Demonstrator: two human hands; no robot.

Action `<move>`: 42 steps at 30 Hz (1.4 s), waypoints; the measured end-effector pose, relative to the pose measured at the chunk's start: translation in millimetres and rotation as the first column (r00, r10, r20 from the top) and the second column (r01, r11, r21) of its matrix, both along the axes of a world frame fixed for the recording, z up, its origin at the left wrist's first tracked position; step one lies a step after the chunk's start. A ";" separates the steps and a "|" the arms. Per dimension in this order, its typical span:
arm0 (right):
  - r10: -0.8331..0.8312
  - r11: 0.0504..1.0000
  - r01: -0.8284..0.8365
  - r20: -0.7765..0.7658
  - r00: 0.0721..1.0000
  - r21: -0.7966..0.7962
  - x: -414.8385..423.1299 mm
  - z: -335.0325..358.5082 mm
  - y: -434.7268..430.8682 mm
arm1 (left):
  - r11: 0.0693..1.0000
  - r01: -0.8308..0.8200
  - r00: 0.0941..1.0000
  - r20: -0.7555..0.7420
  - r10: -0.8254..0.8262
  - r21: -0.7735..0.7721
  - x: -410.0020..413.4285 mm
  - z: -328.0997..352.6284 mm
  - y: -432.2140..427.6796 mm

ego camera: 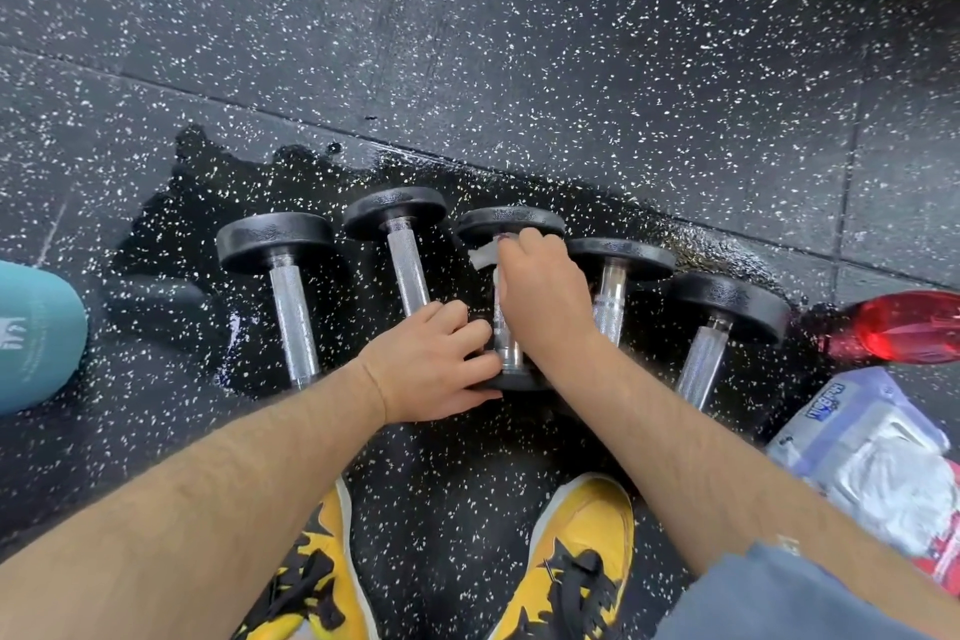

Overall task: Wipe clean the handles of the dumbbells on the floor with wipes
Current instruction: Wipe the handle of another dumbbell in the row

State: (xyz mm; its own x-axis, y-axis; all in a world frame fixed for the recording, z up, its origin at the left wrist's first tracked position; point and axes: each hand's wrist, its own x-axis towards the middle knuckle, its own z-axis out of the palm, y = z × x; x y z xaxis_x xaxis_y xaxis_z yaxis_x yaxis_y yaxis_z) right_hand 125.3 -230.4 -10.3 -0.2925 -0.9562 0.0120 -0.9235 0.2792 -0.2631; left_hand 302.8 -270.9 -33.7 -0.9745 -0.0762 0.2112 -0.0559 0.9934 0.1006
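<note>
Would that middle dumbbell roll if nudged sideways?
Likely: the dumbbell has round heads, perhaps why the left hand holds its near end. Its thick, solid-looking heads suggest weight. The wet floor may let it slide.

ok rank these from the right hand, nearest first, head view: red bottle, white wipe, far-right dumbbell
1. white wipe: held in the right hand, on the middle dumbbell.
2. far-right dumbbell: to its right.
3. red bottle: right edge, beyond it.

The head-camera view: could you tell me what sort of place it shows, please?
Probably a gym: black rubber floor flecked with white, and five black round-headed dumbbells with knurled steel handles lying on it.
</note>
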 end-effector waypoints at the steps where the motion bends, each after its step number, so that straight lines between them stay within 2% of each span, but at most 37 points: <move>1: -0.045 0.999 0.045 0.038 0.998 0.006 -2.2 -4.0 3.8 | 1.000 0.003 1.000 0.001 -0.003 -0.004 -0.1 0.0 -0.3; 4: -0.224 0.973 0.209 0.199 0.954 0.094 -8.9 -15.5 7.5 | 1.000 0.005 1.000 0.010 -0.005 -0.028 -0.2 0.6 -1.8; 7: -0.215 0.976 0.201 0.267 0.940 0.078 -11.6 -17.0 7.5 | 1.000 0.008 1.000 0.022 -0.007 -0.023 1.3 -0.8 -0.7; 10: -0.151 0.985 0.166 0.241 0.959 -0.043 -11.6 -19.2 10.8 | 1.000 0.019 0.999 0.037 -0.018 -0.015 0.4 -2.0 -0.8; 16: -0.072 0.979 0.111 0.218 0.973 -0.173 -10.7 -24.7 7.1 | 0.999 0.015 0.999 0.041 -0.014 -0.028 0.7 -1.9 -0.4; 23: 0.224 0.968 -0.211 0.089 0.971 -0.135 -11.6 -16.9 6.9 | 1.000 0.013 1.000 0.026 -0.012 -0.020 0.3 -3.2 -1.5; 27: 0.148 0.988 -0.145 0.070 0.987 -0.045 -7.3 -16.6 0.3 | 1.000 0.004 1.000 0.024 -0.003 -0.019 0.7 -2.4 -0.4; 29: 0.174 0.985 -0.175 0.051 0.983 -0.003 1.7 -18.6 9.2 | 1.000 0.000 1.000 0.016 0.000 -0.017 1.5 -4.3 0.4; 31: 0.207 0.978 -0.207 0.070 0.976 -0.005 4.4 -17.7 14.7 | 1.000 0.000 1.000 0.012 0.000 -0.014 1.2 -5.1 -0.1; 34: 0.152 0.987 -0.149 0.061 0.987 -0.051 -4.1 -17.2 6.4 | 1.000 -0.006 1.000 0.014 0.006 -0.005 -0.2 -3.5 -0.7; 39: 0.089 0.996 -0.090 0.174 0.981 -0.003 -5.1 -16.7 20.3 | 1.000 0.005 1.000 0.030 -0.004 -0.013 -0.2 -1.0 1.4; 42: 0.055 0.997 -0.062 0.170 0.984 0.036 -18.3 -12.7 12.6 | 1.000 0.008 0.999 0.038 -0.007 -0.023 -1.3 3.0 -0.1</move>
